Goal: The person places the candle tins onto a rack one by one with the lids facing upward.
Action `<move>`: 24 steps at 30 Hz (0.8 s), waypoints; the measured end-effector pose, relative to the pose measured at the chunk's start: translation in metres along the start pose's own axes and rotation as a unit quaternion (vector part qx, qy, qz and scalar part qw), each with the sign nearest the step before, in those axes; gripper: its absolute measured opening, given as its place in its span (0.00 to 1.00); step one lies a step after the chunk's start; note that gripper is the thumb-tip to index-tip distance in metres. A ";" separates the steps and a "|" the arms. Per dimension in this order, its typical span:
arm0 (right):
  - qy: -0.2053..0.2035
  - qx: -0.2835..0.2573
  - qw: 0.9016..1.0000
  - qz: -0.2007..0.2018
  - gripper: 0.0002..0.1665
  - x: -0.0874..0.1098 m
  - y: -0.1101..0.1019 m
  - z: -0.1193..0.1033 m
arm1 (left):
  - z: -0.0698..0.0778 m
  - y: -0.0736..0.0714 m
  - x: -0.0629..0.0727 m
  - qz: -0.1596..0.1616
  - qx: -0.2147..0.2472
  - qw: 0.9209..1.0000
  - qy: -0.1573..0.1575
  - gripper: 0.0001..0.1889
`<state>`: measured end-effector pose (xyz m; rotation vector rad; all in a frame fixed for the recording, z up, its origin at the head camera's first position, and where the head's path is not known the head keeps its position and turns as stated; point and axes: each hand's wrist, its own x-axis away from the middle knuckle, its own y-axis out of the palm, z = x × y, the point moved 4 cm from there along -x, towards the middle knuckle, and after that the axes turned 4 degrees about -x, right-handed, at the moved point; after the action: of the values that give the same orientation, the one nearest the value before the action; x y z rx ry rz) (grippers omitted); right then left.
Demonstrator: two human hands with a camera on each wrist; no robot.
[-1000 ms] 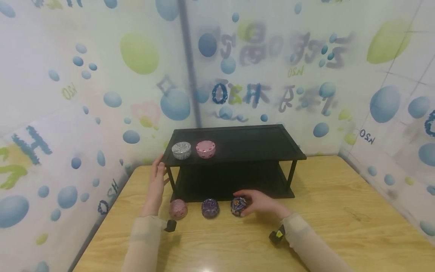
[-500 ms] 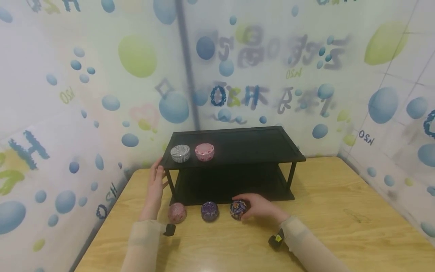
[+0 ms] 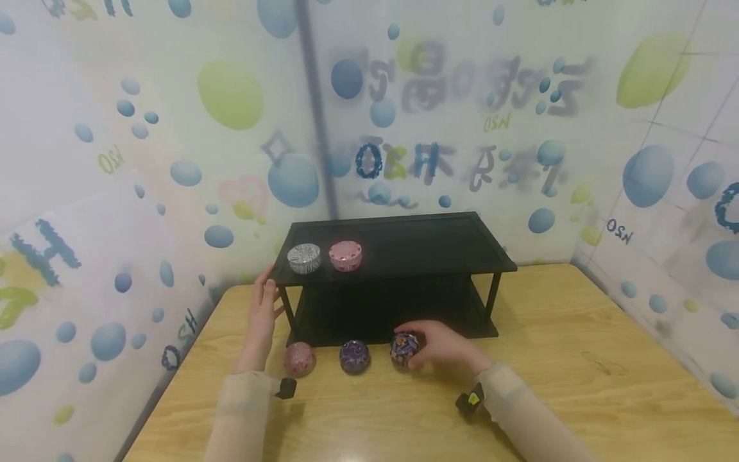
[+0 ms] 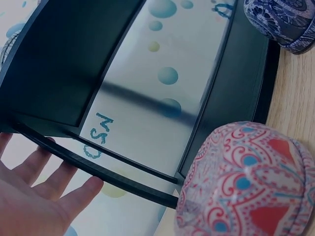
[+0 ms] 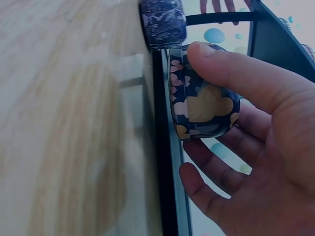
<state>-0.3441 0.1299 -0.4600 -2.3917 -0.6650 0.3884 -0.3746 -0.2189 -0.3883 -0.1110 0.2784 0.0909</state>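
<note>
My right hand (image 3: 441, 346) grips a round dark-blue tin with a floral pattern (image 3: 404, 351) in front of the black two-tier rack (image 3: 427, 247). In the right wrist view, the thumb presses one face of this tin and fingers curl round the opposite side. My left hand (image 3: 262, 314) rests at the rack's left end with relaxed fingers, which reach behind the post (image 4: 98, 169) in the left wrist view. Along the rack's front on the table stand a purple tin (image 3: 355, 357) and a pink patterned tin (image 3: 299, 359).
On the rack's upper shelf, toward its left, sit a silver-grey tin (image 3: 304, 258) and a pink tin with red marks (image 3: 346, 256). The wooden table (image 3: 577, 359) carries the rack. Behind it rises a wall (image 3: 404, 128) printed with bubbles and letters.
The dark-blue tin, gripped throughout by the right hand, has risen slightly compared with the purple one beside it. The left hand stays at the rack's end. The head view has shifted a little.
</note>
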 end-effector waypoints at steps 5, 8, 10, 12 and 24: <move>0.001 0.004 1.000 0.010 0.40 0.001 -0.005 -0.005 | -0.005 -0.002 -0.001 0.005 -0.007 1.000 0.007 0.30; 0.001 0.003 1.000 0.014 0.40 0.001 -0.008 -0.007 | -0.005 -0.002 -0.001 0.002 -0.011 1.000 0.008 0.30; -0.003 0.002 1.000 0.016 0.40 0.002 -0.010 -0.009 | -0.004 -0.002 -0.002 0.001 -0.011 1.000 0.009 0.30; -0.003 0.001 1.000 0.016 0.40 0.002 -0.012 -0.010 | -0.005 -0.001 -0.002 0.000 -0.013 1.000 0.009 0.29; -0.005 -0.010 1.000 0.017 0.41 0.004 -0.016 -0.016 | -0.005 -0.002 -0.001 0.000 -0.018 1.000 0.011 0.29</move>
<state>-0.3395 0.1350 -0.4378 -2.4244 -0.6357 0.4091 -0.3770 -0.2219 -0.3922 -0.1471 0.2981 0.0945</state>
